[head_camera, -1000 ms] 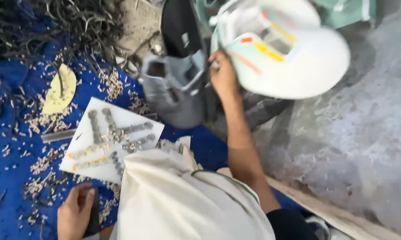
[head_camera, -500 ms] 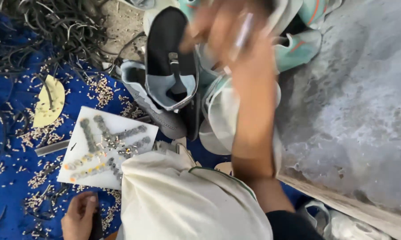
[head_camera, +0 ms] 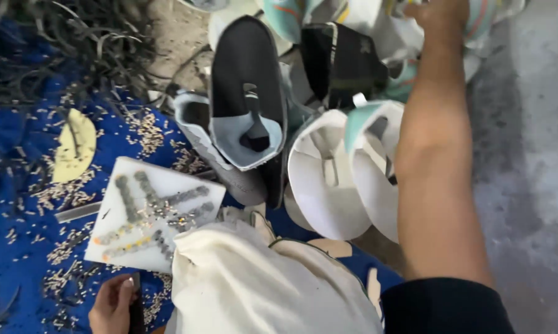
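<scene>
My right hand (head_camera: 443, 17) reaches far up to the top edge, over a heap of shoe uppers. Its fingers are cut off by the frame, so its grip is unclear. My forearm crosses above white and teal uppers (head_camera: 328, 182). A black and grey upper (head_camera: 248, 99) lies left of them. My left hand (head_camera: 111, 304) sits at the bottom left, curled around a dark narrow tool (head_camera: 135, 308). It rests beside a white cutting board (head_camera: 161, 185) marked with rows of punch dents. A cream cloth (head_camera: 260, 291) covers my lap.
A blue mat (head_camera: 19, 204) strewn with small pale offcuts lies at left, with a yellow scrap (head_camera: 75, 145) on it. Dark tangled strips (head_camera: 62, 43) pile at the top left. Grey concrete floor (head_camera: 526, 154) runs along the right.
My right hand held a white upper up near the camera; that upper now lies in the heap and the hand has stretched farther away. My left hand stayed by the board.
</scene>
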